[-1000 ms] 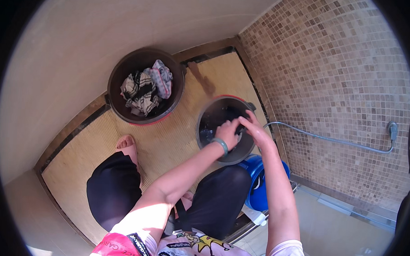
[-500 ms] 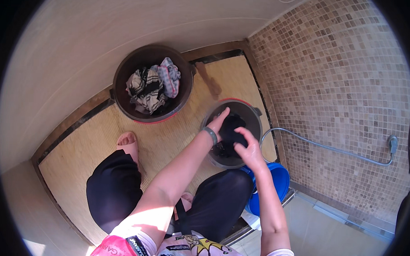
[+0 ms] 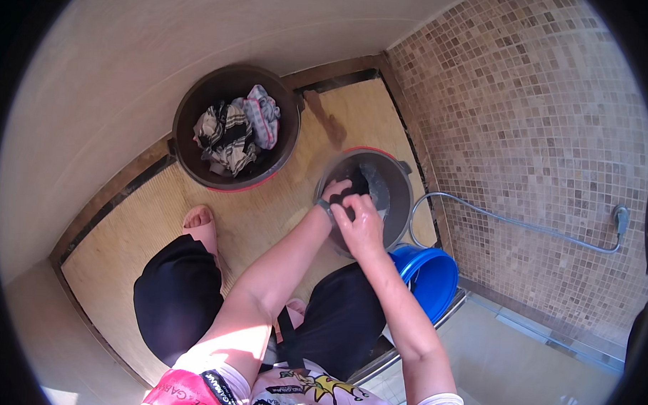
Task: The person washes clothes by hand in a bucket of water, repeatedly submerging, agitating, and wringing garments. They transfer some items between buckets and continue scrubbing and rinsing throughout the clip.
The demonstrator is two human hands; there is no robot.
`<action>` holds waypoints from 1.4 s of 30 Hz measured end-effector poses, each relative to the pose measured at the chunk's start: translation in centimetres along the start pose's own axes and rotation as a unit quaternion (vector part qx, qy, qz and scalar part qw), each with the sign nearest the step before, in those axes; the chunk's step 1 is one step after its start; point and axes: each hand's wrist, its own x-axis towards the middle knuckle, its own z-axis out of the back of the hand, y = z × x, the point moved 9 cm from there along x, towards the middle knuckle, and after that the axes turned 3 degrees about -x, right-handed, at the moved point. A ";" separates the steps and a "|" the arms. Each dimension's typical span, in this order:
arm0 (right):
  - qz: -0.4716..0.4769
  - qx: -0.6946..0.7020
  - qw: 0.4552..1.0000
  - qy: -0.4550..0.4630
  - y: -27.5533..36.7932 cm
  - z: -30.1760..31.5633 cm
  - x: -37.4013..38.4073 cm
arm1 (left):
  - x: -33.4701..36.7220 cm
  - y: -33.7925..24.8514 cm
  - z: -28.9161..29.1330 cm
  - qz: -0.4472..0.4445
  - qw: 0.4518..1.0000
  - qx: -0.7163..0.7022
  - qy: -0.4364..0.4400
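Head view: any trouble?

"Maybe. The black cloth (image 3: 360, 183) is inside the grey bucket (image 3: 400, 199); left hand (image 3: 334, 191) and right hand (image 3: 362, 221) half-curl against it (grip? I cannot tell)."

"Risk?"

"Hard sideways tugging might tip the bucket."

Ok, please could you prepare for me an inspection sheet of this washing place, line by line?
Surface: tan ribbed mat, with a brown streak near its upper edge.
Job's things: dark cloth inside the near basin.
Clutter: far basin holding striped and checked clothes; blue bucket beside the near basin.
Hands: left hand inside the near basin at the cloth; right hand just over it, fingers bent. Neither grip shows clearly.
Cables: a thin grey line, probably a hose, runs from a wall fitting towards the bucket.
Surroundings: mosaic-tiled wall on the right, plain wall on the left.
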 end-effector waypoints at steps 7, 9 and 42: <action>-0.141 0.048 0.986 0.071 -14.8 -1.6 1.0 | -1.6 -1.9 -5.8 -0.095 0.958 0.269 -0.022; -0.101 0.265 0.953 0.104 -13.3 -1.3 1.7 | -1.8 -2.6 -6.3 -0.108 0.939 0.326 0.033; -0.021 -0.254 0.964 0.076 -15.7 -6.6 2.6 | 0.8 1.1 -4.3 -0.059 0.371 0.920 -0.107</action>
